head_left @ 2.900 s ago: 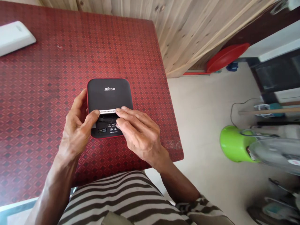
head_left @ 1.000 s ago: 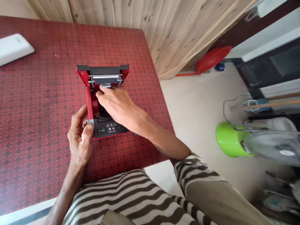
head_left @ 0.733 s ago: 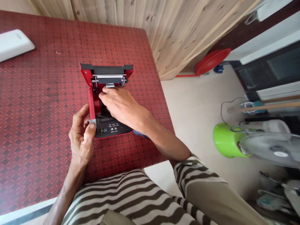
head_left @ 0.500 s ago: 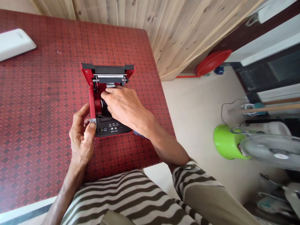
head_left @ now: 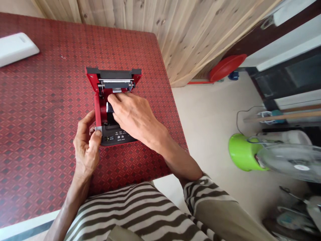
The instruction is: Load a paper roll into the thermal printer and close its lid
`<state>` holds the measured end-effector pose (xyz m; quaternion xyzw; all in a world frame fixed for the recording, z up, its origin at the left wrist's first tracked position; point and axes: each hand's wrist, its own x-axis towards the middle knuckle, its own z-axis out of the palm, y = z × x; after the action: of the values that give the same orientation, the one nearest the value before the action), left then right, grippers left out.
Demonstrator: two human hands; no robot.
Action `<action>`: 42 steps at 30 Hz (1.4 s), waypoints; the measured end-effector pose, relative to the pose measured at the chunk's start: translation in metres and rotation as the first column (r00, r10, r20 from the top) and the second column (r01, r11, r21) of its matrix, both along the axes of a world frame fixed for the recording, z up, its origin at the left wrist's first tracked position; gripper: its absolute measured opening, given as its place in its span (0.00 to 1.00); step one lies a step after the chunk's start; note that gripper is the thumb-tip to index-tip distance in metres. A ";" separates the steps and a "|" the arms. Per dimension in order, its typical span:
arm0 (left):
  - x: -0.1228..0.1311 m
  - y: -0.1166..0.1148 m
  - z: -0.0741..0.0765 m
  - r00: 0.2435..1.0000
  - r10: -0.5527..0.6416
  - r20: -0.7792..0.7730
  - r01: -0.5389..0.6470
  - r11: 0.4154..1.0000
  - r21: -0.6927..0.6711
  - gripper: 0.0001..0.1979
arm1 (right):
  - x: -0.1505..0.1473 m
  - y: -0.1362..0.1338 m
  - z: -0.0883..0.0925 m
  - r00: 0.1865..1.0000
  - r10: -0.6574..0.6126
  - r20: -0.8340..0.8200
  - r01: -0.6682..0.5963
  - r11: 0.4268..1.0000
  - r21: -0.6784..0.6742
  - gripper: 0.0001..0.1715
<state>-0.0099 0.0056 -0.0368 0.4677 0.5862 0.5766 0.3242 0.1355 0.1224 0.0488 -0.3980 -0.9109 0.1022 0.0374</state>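
Observation:
A small red and black label printer (head_left: 116, 135) rests on the table with its lid (head_left: 115, 73) raised, showing a roller and metal bar inside. My left hand (head_left: 86, 144) grips the printer's left side, thumb on the grey front corner and fingers round the outer wall. Inside the open bay, my right hand (head_left: 136, 117) has its fingers curled round a dark roll (head_left: 109, 107) with a white core at its end. Most of that roll is hidden under the hand.
The printer stands on a red diamond-patterned table (head_left: 50, 134). A white oblong object (head_left: 16, 49) lies at the far left. Wooden panelling (head_left: 120, 15) borders the back. On the floor at right are a green bucket (head_left: 238, 152) and a fan (head_left: 296, 162); a red basin (head_left: 227, 67) is farther off.
My right hand has lifted the dark roll slightly within the bay, so its white end shows more. The left hand keeps its hold on the printer.

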 end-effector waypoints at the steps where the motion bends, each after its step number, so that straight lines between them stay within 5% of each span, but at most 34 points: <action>1: 0.000 0.000 0.000 1.000 0.001 -0.001 -0.001 1.000 0.004 0.24 | 0.003 -0.003 0.002 1.000 0.001 -0.029 -0.001 1.000 0.003 0.20; 5: 0.000 0.001 0.001 1.000 -0.003 -0.006 0.003 1.000 0.011 0.24 | 0.030 -0.014 0.021 0.956 0.031 -0.293 -0.023 0.999 0.030 0.16; 9: -0.001 0.001 0.002 0.999 0.026 -0.024 -0.026 1.000 -0.004 0.25 | 0.077 -0.001 0.024 0.750 -0.103 -0.653 0.139 0.990 0.003 0.21; 13: -0.003 0.001 -0.003 0.999 0.032 0.010 -0.031 0.999 -0.025 0.25 | 0.108 0.028 -0.024 0.474 -0.350 -0.808 0.366 0.913 -0.181 0.16; 16: -0.005 0.002 -0.007 1.000 0.018 0.016 -0.018 1.000 -0.019 0.25 | 0.105 0.039 -0.071 0.397 -0.463 -0.793 0.397 0.865 -0.307 0.16; 19: -0.005 0.003 -0.010 0.999 0.042 0.001 -0.042 0.999 -0.008 0.27 | 0.090 0.036 -0.102 0.422 -0.528 -0.737 0.352 0.844 -0.404 0.15; 23: -0.006 0.003 -0.011 0.999 0.033 -0.034 -0.034 0.999 -0.021 0.26 | 0.077 0.030 -0.118 0.473 -0.539 -0.697 0.280 0.842 -0.462 0.15; 30: -0.005 0.004 -0.010 0.998 0.057 -0.034 -0.057 0.998 0.000 0.27 | 0.107 0.014 -0.109 0.513 -0.565 -0.646 0.265 0.820 -0.507 0.31; 34: -0.002 0.004 -0.010 0.998 0.063 -0.016 -0.063 0.998 0.001 0.28 | 0.135 -0.016 -0.095 0.588 -0.540 -0.602 0.193 0.817 -0.544 0.18; 37: -0.001 0.004 -0.012 0.997 0.069 -0.024 -0.069 0.998 -0.002 0.30 | 0.138 -0.035 -0.091 0.670 -0.435 -0.602 0.074 0.846 -0.529 0.21; 42: -0.002 0.004 -0.013 0.998 0.060 -0.001 -0.060 0.998 0.001 0.29 | 0.119 -0.044 -0.101 0.658 -0.410 -0.632 0.109 0.882 -0.459 0.15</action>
<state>-0.0116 0.0093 -0.0497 0.4503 0.6000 0.5861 0.3061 0.2546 0.0781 -0.0524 -0.4544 -0.7178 0.4167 0.3235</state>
